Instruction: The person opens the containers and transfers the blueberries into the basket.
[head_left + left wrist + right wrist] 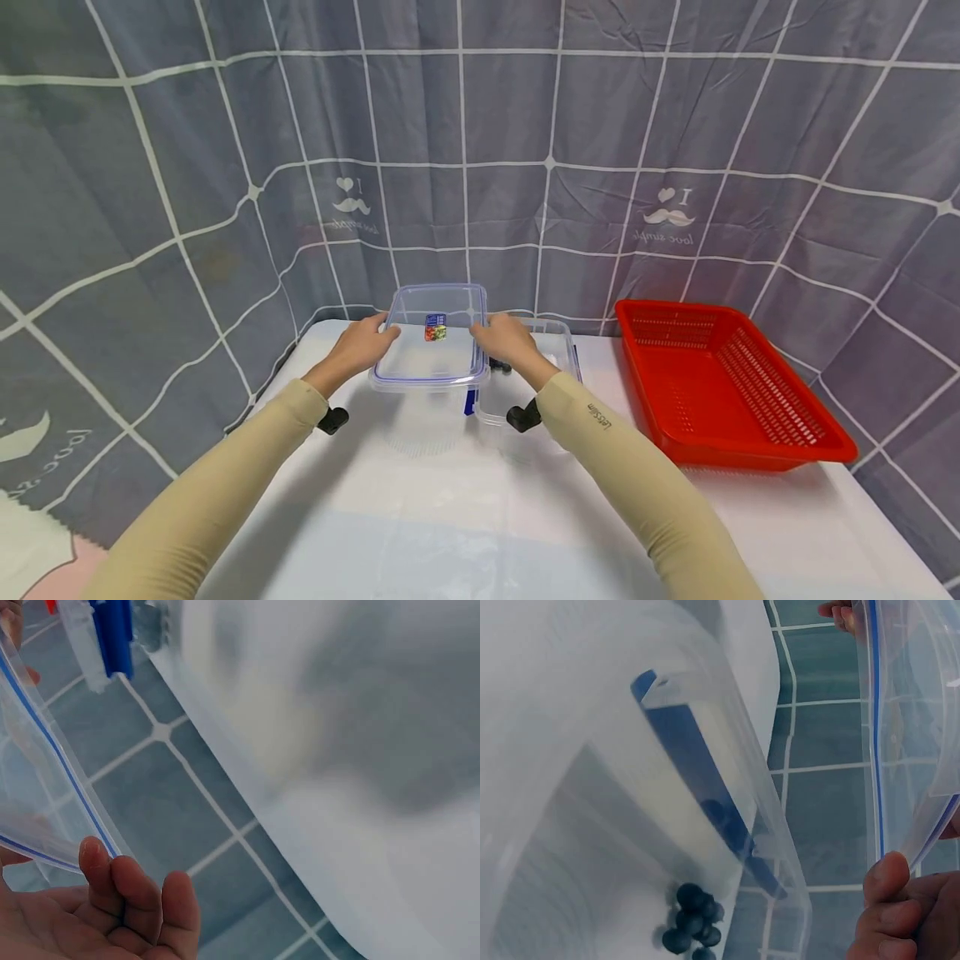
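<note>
Both hands hold a clear rectangular lid (420, 362) with a blue sealing strip and a small colourful sticker, raised over the table. My left hand (358, 343) grips its left edge, thumb on top; the left wrist view shows that hand's fingers (135, 889) curled at the rim. At the opposite edge my right hand (508, 340) pinches the lid, its fingertips (889, 877) visible from below. A clear plastic box (566, 333) with blue side clips (697, 765) stands under and beyond my right wrist. Several dark, round, grape-like fruits (694, 922) lie inside it.
On the right of the white table (420, 517) stands a red plastic basket (652, 400) with perforated walls. A grey curtain (502, 208) with white grid lines hangs close behind the table and along its sides.
</note>
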A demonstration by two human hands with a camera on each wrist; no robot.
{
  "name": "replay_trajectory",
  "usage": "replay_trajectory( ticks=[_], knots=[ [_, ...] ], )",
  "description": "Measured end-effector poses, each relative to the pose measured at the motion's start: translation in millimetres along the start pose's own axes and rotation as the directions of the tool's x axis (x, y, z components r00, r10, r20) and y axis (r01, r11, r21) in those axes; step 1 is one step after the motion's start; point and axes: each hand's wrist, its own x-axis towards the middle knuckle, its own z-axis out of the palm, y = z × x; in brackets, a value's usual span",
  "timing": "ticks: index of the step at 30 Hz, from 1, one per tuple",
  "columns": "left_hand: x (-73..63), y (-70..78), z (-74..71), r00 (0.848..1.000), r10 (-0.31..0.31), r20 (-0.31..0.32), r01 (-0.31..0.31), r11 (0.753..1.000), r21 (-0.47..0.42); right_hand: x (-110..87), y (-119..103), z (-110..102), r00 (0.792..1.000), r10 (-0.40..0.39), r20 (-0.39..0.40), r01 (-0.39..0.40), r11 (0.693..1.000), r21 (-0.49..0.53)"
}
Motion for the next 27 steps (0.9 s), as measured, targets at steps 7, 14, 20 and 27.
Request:
replay_trajectory(
  ticks=[7,14,20,27],
  knots=[
    [2.5,-22.5,-3.1,0.999,-0.036,0.001,0.036,0.999,0.036,9.8,-13.6,16.5,0.999,0.013,0.043,-0.014,1.000,0.022],
    [3.2,-44.1,-5.6,0.998,-0.050,0.029,0.049,0.997,0.056,16.9,-23.1,33.8,0.994,-0.001,0.112,-0.008,0.997,0.076],
    [4.0,-60.6,-6.7,0.997,-0.063,0.040,0.060,0.995,0.077,21.7,-33.2,45.9,0.981,0.016,0.195,-0.038,0.994,0.107],
    [3.4,-78.1,-5.3,0.994,-0.082,0.069,0.078,0.995,0.066,25.8,-40.6,63.5,0.963,0.035,0.268,-0.076,0.986,0.146]
  ],
)
